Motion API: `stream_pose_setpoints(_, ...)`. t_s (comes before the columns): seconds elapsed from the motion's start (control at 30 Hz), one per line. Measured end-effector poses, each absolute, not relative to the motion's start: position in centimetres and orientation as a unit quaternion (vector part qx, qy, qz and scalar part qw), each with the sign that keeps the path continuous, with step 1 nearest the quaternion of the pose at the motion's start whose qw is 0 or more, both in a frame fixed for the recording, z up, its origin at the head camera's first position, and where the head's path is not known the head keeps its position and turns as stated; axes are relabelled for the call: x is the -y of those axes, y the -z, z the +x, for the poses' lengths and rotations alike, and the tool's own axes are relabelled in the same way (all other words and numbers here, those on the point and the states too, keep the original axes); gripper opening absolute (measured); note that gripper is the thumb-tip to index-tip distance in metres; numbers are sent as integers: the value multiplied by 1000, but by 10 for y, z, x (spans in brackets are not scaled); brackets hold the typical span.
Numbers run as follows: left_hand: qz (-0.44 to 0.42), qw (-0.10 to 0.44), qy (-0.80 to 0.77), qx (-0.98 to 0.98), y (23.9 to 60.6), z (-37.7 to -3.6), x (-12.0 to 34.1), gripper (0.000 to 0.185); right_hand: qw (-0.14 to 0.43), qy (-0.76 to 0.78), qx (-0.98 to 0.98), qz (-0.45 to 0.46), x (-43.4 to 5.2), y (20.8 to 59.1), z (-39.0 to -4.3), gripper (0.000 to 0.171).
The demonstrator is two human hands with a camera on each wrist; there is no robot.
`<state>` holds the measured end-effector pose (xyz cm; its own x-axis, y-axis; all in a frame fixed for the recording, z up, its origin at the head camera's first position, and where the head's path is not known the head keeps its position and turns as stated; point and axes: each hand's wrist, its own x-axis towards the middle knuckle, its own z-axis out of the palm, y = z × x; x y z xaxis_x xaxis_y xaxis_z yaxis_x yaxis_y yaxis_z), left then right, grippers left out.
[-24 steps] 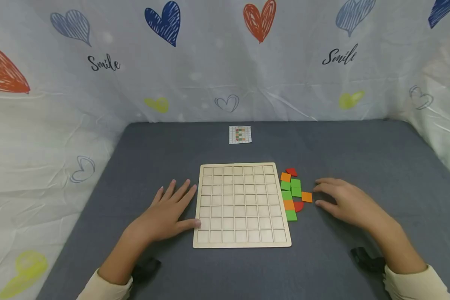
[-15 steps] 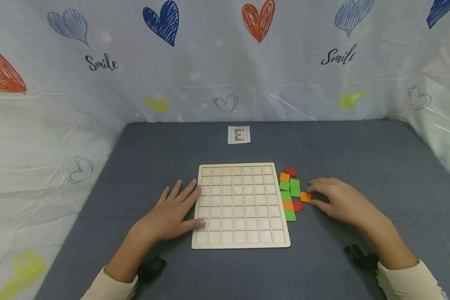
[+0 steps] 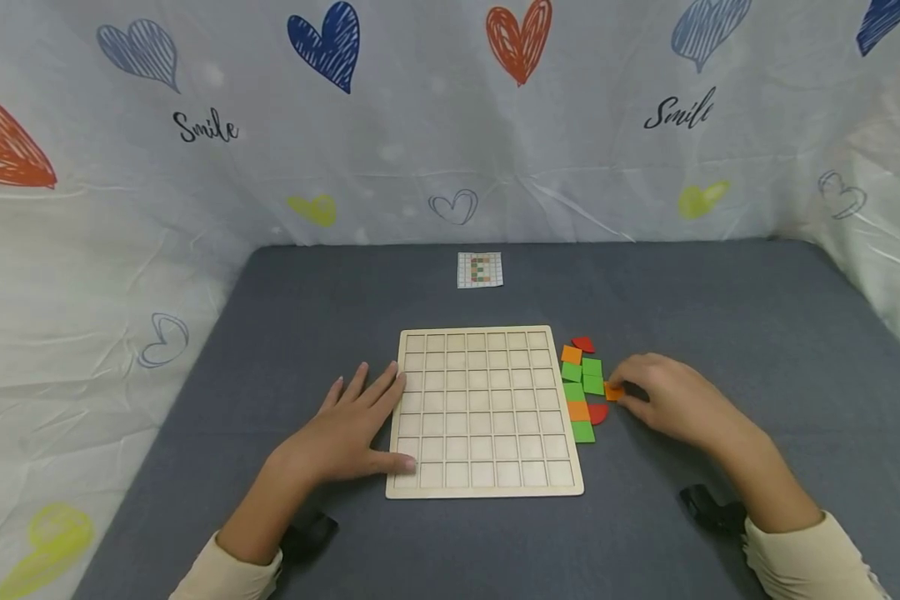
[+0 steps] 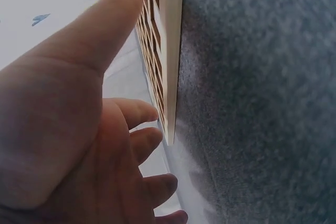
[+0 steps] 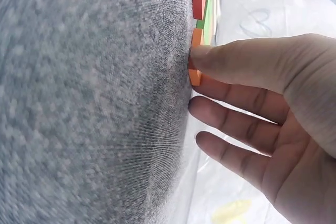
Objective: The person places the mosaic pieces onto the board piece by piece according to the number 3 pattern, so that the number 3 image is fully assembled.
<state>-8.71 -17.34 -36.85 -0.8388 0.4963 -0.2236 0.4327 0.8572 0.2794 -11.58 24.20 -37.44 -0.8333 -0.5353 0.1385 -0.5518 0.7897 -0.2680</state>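
A wooden grid board [image 3: 480, 408] with empty square cells lies on the grey table. My left hand [image 3: 345, 433] rests flat against its left edge, fingers straight and thumb on the lower-left corner; in the left wrist view the left hand [image 4: 79, 129] lies beside the board edge [image 4: 170, 51]. Right of the board sits a cluster of green, orange and red tiles [image 3: 581, 387]. My right hand [image 3: 663, 396] pinches a loose orange tile [image 3: 612, 390] between thumb and forefinger at the cluster's right side. The right wrist view shows the right hand [image 5: 273, 103] with its thumb on that orange tile [image 5: 195, 77], which still lies on the table.
A small pattern card [image 3: 480, 269] lies behind the board near the table's far edge. A white sheet printed with hearts [image 3: 450, 125] walls in the back and both sides. Dark wrist straps [image 3: 708, 508] show near both forearms.
My right hand slid left and closed thumb and forefinger on the orange tile. My left hand crept slightly right, further onto the board's edge.
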Motion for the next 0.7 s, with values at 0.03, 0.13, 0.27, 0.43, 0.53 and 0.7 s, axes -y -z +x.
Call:
stream_pose_setpoints(0.03,243,145,-108,-953,370,-87,173,107,25,-149,947,285,-242,374,-116,15)
stream_pose_setpoints(0.13,241,152,-108,-952,371,-87,172,112,20,-148,948,280,-242,374,-116,15)
stream_pose_setpoints(0.27,237,169,-103,-951,369,-86,171,120,10,-150,951,269,-242,372,-115,17)
stream_pose_setpoints(0.43,238,172,-96,-951,367,-85,169,124,21,-162,949,270,-240,371,-116,19)
stream_pose_setpoints(0.53,240,171,-95,-951,367,-85,168,124,35,-167,945,280,-237,369,-118,18)
stream_pose_setpoints(0.7,239,167,-89,-952,370,-85,167,125,46,-171,940,290,-230,367,-123,17)
